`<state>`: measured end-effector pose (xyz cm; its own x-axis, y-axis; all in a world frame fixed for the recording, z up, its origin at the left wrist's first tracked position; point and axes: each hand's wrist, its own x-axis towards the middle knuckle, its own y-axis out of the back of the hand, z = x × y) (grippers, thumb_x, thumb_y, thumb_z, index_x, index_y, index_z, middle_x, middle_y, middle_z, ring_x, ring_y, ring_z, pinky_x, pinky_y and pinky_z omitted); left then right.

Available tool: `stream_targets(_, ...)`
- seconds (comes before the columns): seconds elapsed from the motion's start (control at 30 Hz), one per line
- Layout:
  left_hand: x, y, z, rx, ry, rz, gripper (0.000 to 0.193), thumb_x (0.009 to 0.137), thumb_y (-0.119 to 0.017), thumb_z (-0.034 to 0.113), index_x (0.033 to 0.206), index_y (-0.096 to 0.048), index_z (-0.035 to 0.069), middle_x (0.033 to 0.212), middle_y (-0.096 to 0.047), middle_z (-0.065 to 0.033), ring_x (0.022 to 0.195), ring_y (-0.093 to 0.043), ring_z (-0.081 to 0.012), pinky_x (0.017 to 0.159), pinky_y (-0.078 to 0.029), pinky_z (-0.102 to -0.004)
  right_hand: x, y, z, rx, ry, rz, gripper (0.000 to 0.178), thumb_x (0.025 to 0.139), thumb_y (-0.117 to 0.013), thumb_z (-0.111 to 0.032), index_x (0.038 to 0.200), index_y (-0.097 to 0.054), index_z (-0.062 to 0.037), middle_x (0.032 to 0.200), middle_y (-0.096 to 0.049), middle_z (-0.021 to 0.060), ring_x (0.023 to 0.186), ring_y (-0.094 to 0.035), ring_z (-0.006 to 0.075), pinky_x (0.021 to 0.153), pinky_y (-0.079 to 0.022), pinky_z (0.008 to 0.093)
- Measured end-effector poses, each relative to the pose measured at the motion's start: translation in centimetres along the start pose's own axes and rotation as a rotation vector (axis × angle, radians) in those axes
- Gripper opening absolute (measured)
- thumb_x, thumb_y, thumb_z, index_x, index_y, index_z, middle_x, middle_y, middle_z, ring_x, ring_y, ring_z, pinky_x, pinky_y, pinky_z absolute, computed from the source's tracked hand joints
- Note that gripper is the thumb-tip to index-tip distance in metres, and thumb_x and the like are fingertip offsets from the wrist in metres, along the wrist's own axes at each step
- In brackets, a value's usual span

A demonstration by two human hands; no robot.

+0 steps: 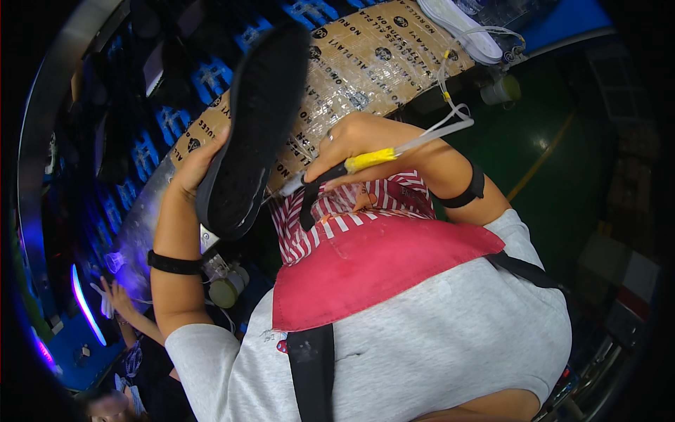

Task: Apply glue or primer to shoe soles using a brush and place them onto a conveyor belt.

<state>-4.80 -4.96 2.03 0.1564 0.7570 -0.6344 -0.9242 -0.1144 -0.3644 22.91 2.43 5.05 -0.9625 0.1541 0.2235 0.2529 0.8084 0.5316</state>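
"progress first: where is the black sole (256, 126)?"

"raised and tilted over the brown-covered counter (365, 63), its side gripped by the left hand (200, 163)."

"and the right hand (358, 143)?"

"closed round a yellow-and-black tool (370, 160) with a tube (443, 131), its clear tip just beside the sole's lower rim."

"so what is done?"

"some, perhaps: pale marks show on that rim, though shadow keeps me from being sure. the upper stretch looks plain, so i judge part is left. the white sole (467, 35) lies well apart, in neither hand."
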Motion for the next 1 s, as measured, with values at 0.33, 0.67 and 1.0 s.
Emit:
stream_targets(0.33, 1.5, 0.7, -4.9, -0.761, -0.859, -0.29, 0.066, 0.081, -0.035, 0.06, 0.129, -0.039, 0.015, 0.14, -0.024, -0.0177, 0.131, -0.016, -0.0369, 0.098, -0.014, -0.0629, -0.6, 1.5, -1.3, 0.112, -0.111, 0.373, 0.028, 0.07, -0.072, -0.011, 0.097, -0.067, -0.0109, 0.078, -0.066, 0.0089, 0.063, -0.059, 0.0138, 0.055, -0.045, 0.024)
stream_targets(0.67, -0.3, 1.1, -13.0, -0.645, -0.598, 0.138, 0.057, 0.084, -0.046, 0.014, 0.136, -0.024, 0.022, 0.138, -0.029, -0.0179, 0.125, -0.033, -0.0353, 0.093, -0.036, -0.0548, -1.6, 0.3, -0.4, 0.185, -0.031, 0.398, 0.027, 0.07, -0.071, -0.008, 0.097, -0.067, -0.0082, 0.074, -0.064, 0.0087, 0.06, -0.059, 0.0151, 0.054, -0.044, 0.0234)
stream_targets(1.0, -5.2, -0.3, -19.4, -0.544, -0.265, 0.938, 0.023, 0.079, -0.043, 0.01, 0.102, -0.048, 0.005, 0.08, -0.054, -0.0107, 0.072, -0.057, -0.0219, 0.062, -0.046, -0.0309, -0.7, 0.3, -0.7, 0.212, -0.049, 0.462, 0.028, 0.07, -0.071, -0.006, 0.097, -0.066, -0.0039, 0.077, -0.066, 0.0097, 0.063, -0.06, 0.0121, 0.055, -0.044, 0.022)
